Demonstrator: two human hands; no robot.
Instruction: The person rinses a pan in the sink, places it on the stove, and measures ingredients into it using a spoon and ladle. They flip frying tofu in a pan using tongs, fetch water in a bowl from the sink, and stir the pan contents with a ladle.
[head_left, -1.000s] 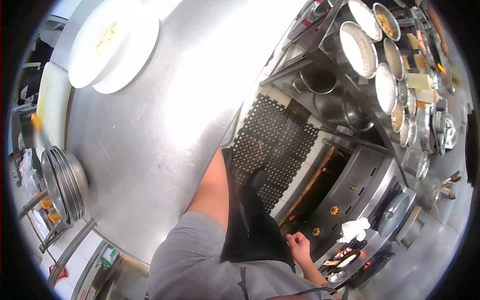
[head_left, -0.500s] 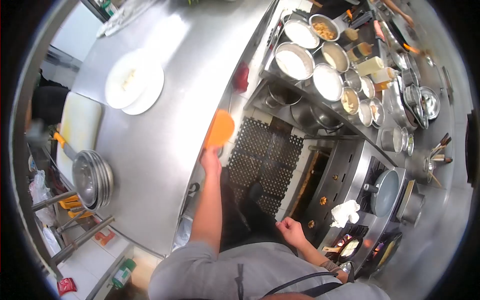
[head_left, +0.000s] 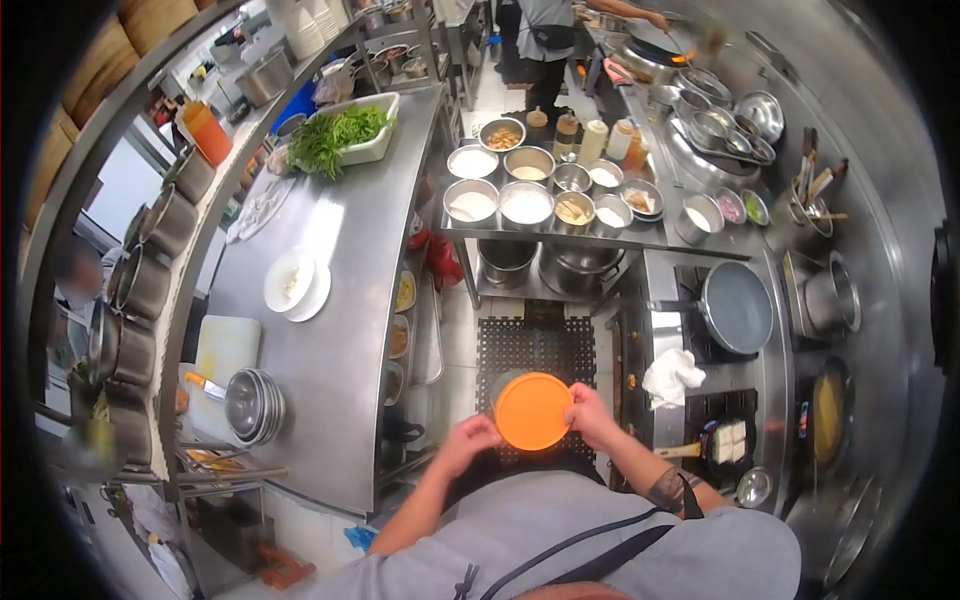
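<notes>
Steel counter (head_left: 322,400), plain orange lid (head_left: 535,411) in right hand (head_left: 593,418), left hand (head_left: 468,444) near

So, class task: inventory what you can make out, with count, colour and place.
Counter: one, silver, left
Stove: one, silver, right
Tub: one, white, counter's far end
Greens: one heap, green, in tub
Dishes: two, white, overlapping on counter
Chopping board: one, whitish, counter's left edge
Knife: one, orange-handled, at board
Bowls: one stack, silver, near board
Pots: many, silver, centre and far left
Squeeze bottles: several, mixed colours, beside pots
Pans: three, one grey, two dark, stove
Cloths: two, white, on stove and counter
Mat: one, black, floor
Co-worker: one, grey top, far end
Lid: one, orange, centre foreground
Left hand: one, bare, by lid's left edge, contact unclear
Right hand: one, bare, gripping lid's right edge
</notes>
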